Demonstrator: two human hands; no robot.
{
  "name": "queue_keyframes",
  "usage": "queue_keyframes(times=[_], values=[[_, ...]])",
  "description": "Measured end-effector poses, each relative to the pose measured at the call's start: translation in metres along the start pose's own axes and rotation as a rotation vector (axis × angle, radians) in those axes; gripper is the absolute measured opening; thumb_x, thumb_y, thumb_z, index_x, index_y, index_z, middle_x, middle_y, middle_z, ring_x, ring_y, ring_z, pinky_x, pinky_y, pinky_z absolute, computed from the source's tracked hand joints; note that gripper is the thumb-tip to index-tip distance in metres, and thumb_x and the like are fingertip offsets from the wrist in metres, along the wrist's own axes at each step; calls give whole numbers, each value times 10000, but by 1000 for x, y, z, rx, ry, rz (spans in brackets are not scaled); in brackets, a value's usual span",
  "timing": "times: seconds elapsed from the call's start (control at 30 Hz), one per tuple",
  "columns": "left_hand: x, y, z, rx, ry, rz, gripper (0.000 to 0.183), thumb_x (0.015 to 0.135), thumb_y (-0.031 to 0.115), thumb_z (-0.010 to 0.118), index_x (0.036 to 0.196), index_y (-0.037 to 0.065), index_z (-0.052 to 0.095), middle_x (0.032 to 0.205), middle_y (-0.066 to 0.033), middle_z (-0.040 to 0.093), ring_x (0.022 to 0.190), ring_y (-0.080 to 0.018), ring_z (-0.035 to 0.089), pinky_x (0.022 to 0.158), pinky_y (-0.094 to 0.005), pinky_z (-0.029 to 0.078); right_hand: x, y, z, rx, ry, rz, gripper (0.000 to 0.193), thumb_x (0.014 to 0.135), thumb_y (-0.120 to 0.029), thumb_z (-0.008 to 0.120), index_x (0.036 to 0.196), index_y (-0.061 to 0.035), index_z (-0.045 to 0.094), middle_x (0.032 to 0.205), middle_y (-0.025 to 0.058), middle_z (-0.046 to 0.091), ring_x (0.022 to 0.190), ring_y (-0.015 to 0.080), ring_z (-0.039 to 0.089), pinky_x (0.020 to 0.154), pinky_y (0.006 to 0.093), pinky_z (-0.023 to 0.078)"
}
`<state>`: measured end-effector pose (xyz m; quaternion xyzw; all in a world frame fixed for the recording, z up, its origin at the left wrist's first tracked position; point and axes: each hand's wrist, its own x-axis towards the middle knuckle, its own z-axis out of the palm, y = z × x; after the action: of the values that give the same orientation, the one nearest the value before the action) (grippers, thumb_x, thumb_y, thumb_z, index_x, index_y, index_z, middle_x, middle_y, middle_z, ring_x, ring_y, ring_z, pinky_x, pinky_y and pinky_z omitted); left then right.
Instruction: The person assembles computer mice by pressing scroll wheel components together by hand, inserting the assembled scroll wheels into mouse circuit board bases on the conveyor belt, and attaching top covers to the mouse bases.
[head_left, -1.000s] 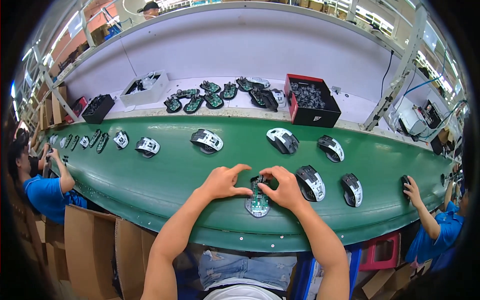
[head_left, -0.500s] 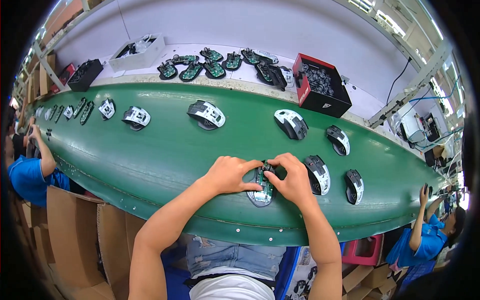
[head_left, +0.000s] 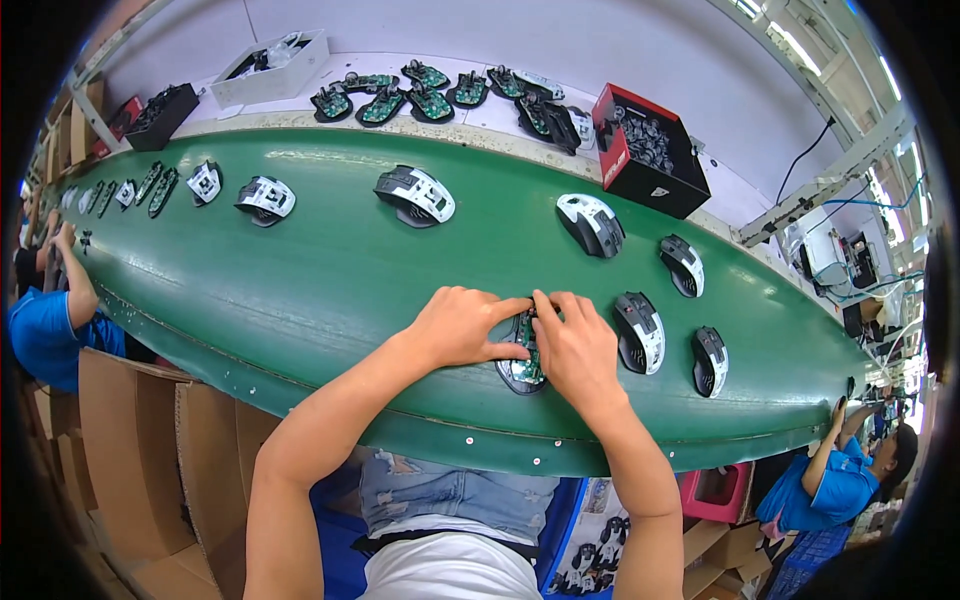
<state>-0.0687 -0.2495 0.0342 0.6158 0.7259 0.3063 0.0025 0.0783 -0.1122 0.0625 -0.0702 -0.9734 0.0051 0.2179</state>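
Before me on the green belt lies an open computer mouse base (head_left: 520,374), dark-rimmed, with a green circuit board (head_left: 527,340) inside. My left hand (head_left: 462,328) grips it from the left, thumb over the board's near part and index finger stretched to its far end. My right hand (head_left: 580,350) covers the right side, its fingers bent and pressed together at the far end, close to the left index fingertip. Whatever those right fingertips pinch is hidden. Just right of this hand sits a black-and-white mouse (head_left: 640,333), with another mouse (head_left: 710,362) beyond it.
Several part-built mice, including a white-topped one (head_left: 415,196), are spread along the green belt (head_left: 330,290). On the back ledge are mouse bases with boards (head_left: 431,103), a red-and-black box (head_left: 650,150) of small parts and a white bin (head_left: 270,75). Co-workers in blue sit at both sides.
My right hand has turned and closed over the board's right side, its thumb no longer showing on the board. The left hand keeps its grip. The whole view has shifted slightly.
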Motion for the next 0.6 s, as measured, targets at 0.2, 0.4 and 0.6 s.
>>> queue_keyframes(times=[0.2,0.4,0.6], values=[[-1,5,-1,13,-37,17,635,766,597,729,1216,156,651,776,-121,696,702,-326,687,603,-429,544,5,32,-6,418,-210,-52,482,889,-103,670,1360,-74,573,1234,133,548,1063,318,568,879,402,510],[-3,8,2,33,-39,-17,625,777,564,735,1244,159,645,817,-119,703,723,-332,689,618,-438,549,10,45,-5,724,-218,170,336,805,-114,769,1099,-21,637,1042,129,702,978,304,676,866,386,537],[-2,12,0,1,-16,-8,604,793,529,734,1254,147,649,817,-118,704,724,-329,690,624,-434,552,12,50,-7,879,-245,201,224,826,-94,747,1021,3,695,1125,131,690,989,309,672,871,378,535]])
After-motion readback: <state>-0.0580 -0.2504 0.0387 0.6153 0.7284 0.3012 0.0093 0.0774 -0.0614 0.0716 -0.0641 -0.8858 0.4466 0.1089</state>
